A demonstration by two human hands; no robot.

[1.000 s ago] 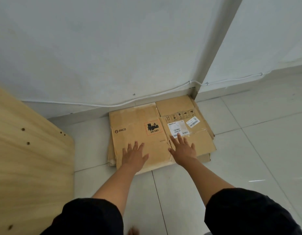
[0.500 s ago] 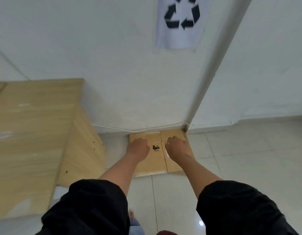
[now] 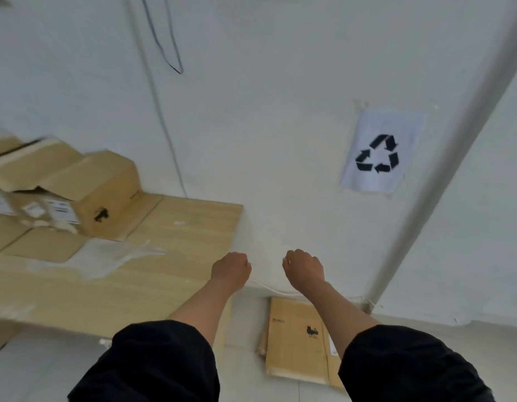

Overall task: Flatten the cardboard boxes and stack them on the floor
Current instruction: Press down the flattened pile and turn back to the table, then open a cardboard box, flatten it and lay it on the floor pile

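Observation:
A stack of flattened cardboard boxes (image 3: 297, 340) lies on the floor against the wall, low in the head view. My left hand (image 3: 230, 268) and my right hand (image 3: 303, 268) hang in the air above the stack, both with fingers curled and nothing in them. Neither hand touches the cardboard. On the wooden table at the left stands an unflattened cardboard box (image 3: 77, 187) with white labels and loose flaps; it is blurred.
The wooden table (image 3: 170, 256) reaches to just left of my left hand, with pale wrapping lying on it. A recycling sign (image 3: 379, 152) hangs on the white wall. A thin cable runs down the wall. A grey wall corner (image 3: 425, 198) rises at the right.
My hands have left the flattened stack and risen with fingers curled. The view has swung up and left, bringing the table top and the box on it into sight.

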